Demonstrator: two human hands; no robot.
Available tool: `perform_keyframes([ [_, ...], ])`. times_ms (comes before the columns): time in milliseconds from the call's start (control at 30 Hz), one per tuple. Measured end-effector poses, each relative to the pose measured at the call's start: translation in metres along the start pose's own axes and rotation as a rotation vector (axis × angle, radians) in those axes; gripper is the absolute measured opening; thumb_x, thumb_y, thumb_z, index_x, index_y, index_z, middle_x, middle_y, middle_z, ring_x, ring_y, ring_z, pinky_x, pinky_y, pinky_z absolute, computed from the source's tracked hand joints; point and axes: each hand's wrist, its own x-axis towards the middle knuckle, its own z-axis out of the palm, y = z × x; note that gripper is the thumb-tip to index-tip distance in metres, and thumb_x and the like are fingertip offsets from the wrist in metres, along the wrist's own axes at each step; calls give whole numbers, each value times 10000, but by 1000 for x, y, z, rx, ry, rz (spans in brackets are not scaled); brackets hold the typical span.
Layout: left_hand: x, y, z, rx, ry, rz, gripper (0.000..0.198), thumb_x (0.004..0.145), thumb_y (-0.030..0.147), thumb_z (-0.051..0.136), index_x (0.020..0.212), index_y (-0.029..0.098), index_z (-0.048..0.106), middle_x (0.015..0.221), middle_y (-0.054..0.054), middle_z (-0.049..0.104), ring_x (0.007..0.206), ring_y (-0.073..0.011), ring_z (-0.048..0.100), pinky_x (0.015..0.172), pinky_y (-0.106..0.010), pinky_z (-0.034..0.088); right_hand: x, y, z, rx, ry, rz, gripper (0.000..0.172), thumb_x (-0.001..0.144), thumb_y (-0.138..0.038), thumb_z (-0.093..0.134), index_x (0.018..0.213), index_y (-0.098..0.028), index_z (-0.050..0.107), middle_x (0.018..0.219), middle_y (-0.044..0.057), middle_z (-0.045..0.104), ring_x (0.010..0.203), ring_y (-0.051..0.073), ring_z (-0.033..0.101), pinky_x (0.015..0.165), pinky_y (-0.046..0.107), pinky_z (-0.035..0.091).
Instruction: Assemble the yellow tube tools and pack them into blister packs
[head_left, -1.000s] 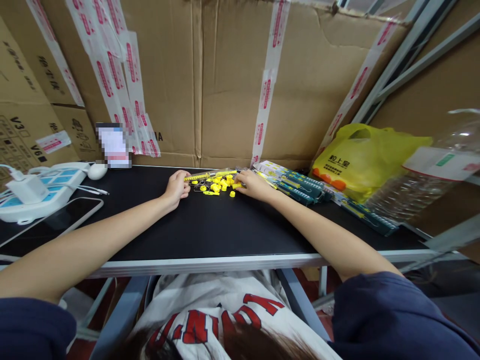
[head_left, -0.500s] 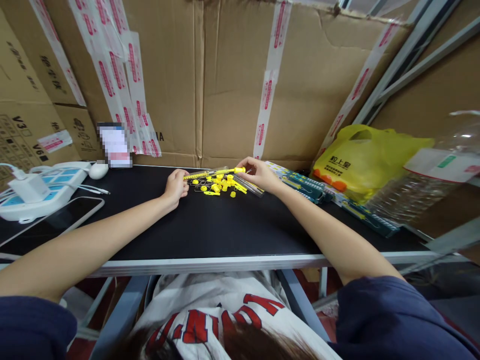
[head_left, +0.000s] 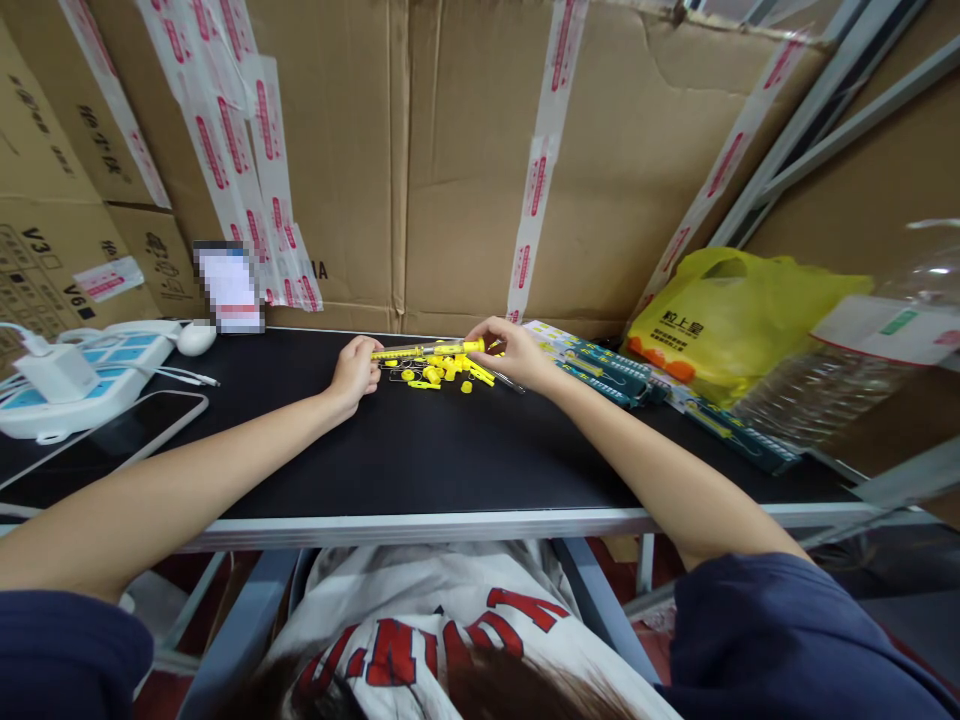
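Note:
A slim yellow and clear pen-like tube (head_left: 420, 351) stretches almost level between my two hands. My left hand (head_left: 355, 370) is closed round its left end. At the other end sits a yellow cap (head_left: 474, 346), which the thumb and forefinger of my right hand (head_left: 516, 352) pinch. Just beneath the tube lies a pile of small yellow plastic caps and clips (head_left: 431, 376) on the black tabletop (head_left: 420, 450). Several thin metal rods (head_left: 510, 383) lie by the pile, partly hidden by my right hand.
Blister-type packs (head_left: 611, 372) lie to the right, before a yellow plastic bag (head_left: 720, 320) and a large clear bottle (head_left: 825, 375). On the left are a power strip (head_left: 142, 345), a tablet-like device (head_left: 112, 445) and a propped phone (head_left: 231, 290). Cardboard (head_left: 465, 180) walls the back.
The yellow cap end has moved slightly left, and the tube now looks like one straight piece. My right hand has shifted a little left with it; my left hand barely moved.

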Motion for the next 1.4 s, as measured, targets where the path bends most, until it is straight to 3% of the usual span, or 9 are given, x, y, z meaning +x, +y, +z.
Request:
perform_keyframes([
  [200, 0, 0, 1, -6, -5, -4, 97, 855, 172, 384, 773, 212, 417, 461, 127, 242, 284, -26, 217, 335, -129, 129, 0, -1, 1, 68, 1, 25, 203, 793, -334, 683, 927, -205, 601, 875, 28, 634, 740, 139, 562, 688, 304, 501],
  [433, 2, -2, -1, -15, -18, -9, 114, 865, 163, 373, 774, 216, 419, 440, 126, 239, 282, -34, 214, 335, -138, 121, 3, -12, -1, 210, 21, 95, 384, 684, -453, 801, 824, -210, 539, 797, 9, 589, 689, 127, 527, 651, 298, 464],
  [700, 2, -2, 0, -43, -39, -48, 92, 836, 149, 397, 775, 211, 426, 456, 126, 233, 282, -29, 211, 335, -136, 120, 0, -9, 0, 154, -7, 52, 381, 725, -496, 775, 884, -201, 592, 824, 14, 614, 688, 124, 524, 646, 293, 463],
  [967, 0, -1, 1, -60, -38, -40, 128, 867, 143, 380, 765, 212, 417, 442, 120, 237, 280, -34, 208, 323, -147, 117, -1, -8, -1, 220, -41, 86, 465, 687, -455, 818, 969, -241, 517, 803, -15, 574, 669, 119, 526, 597, 275, 473],
  [1167, 1, 1, 0, -62, -2, -10, 128, 862, 142, 366, 764, 209, 415, 453, 118, 232, 287, -33, 219, 325, -142, 126, 0, -9, -6, 289, -66, 128, 447, 706, -478, 798, 943, -223, 517, 806, 6, 627, 682, 134, 594, 617, 296, 517],
  [1400, 3, -1, -3, -75, -4, 103, 136, 874, 157, 365, 765, 212, 427, 460, 115, 246, 301, -36, 238, 330, -141, 136, 3, -8, -5, 256, 37, 78, 447, 687, -512, 808, 925, -199, 596, 785, 19, 653, 672, 129, 596, 648, 310, 527],
])
